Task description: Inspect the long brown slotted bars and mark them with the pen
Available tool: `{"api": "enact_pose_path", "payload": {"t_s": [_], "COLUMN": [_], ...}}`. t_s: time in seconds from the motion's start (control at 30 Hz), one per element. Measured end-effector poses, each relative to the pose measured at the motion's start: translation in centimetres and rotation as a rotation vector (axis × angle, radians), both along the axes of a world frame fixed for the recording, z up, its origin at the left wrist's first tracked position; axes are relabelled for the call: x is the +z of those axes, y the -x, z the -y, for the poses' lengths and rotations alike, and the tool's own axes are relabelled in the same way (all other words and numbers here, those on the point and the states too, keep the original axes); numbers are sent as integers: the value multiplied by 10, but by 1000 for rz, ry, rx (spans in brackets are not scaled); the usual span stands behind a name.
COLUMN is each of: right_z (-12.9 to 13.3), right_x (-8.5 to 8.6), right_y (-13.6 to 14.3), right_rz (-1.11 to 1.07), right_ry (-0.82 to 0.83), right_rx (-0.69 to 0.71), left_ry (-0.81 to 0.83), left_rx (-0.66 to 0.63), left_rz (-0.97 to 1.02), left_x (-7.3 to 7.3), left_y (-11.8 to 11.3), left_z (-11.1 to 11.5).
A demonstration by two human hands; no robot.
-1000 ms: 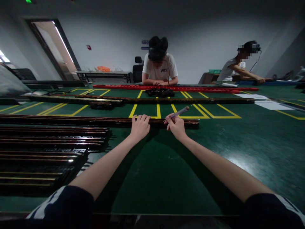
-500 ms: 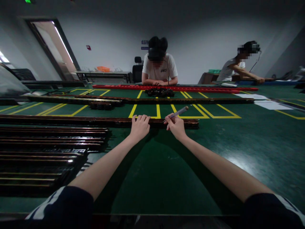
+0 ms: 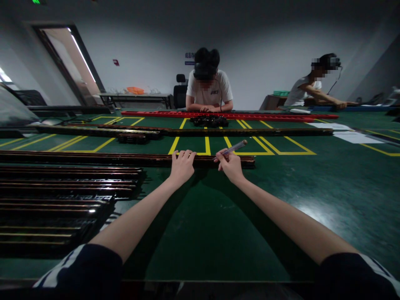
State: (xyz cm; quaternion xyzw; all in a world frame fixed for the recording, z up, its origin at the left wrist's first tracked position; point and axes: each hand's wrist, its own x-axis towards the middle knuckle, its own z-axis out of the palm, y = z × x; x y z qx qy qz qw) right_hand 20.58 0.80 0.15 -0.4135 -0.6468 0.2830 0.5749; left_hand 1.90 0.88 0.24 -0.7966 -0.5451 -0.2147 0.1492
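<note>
A long dark bar (image 3: 140, 159) with copper-coloured edges lies across the green table, its right end just past my right hand. My left hand (image 3: 182, 166) has its fingers curled over the bar's far edge. Its fingertips are hidden behind the bar. In my right hand (image 3: 230, 166) is a slim screwdriver (image 3: 237, 146) with a clear handle, held like a pen. Its handle slants up to the right and its tip points down-left at the bar. Whether the tip touches the bar I cannot tell.
Several similar dark bars (image 3: 62, 204) lie stacked at the near left. Beyond are another long bar (image 3: 250, 132), a black heap (image 3: 209, 121) and red rails (image 3: 150, 114). White papers (image 3: 356, 137) lie at the right. Two people (image 3: 210, 89) are across the table.
The bar has slid a little to the left, its right end now closer to my right hand. My left hand has shifted slightly left with it. The right hand has hardly moved.
</note>
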Motion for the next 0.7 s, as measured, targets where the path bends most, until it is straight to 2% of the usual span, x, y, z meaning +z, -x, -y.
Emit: {"api": "enact_pose_path", "payload": {"t_s": [0.37, 0.7], "right_z": [0, 1], "right_x": [0, 3], "right_y": [-1, -1], "right_rz": [-9, -2], "right_ry": [17, 38], "right_rx": [-31, -18], "left_ry": [46, 51], "left_rx": [-36, -11], "left_rz": [62, 25], "left_x": [0, 2], "left_y": [2, 1], "left_z": [-3, -3]}}
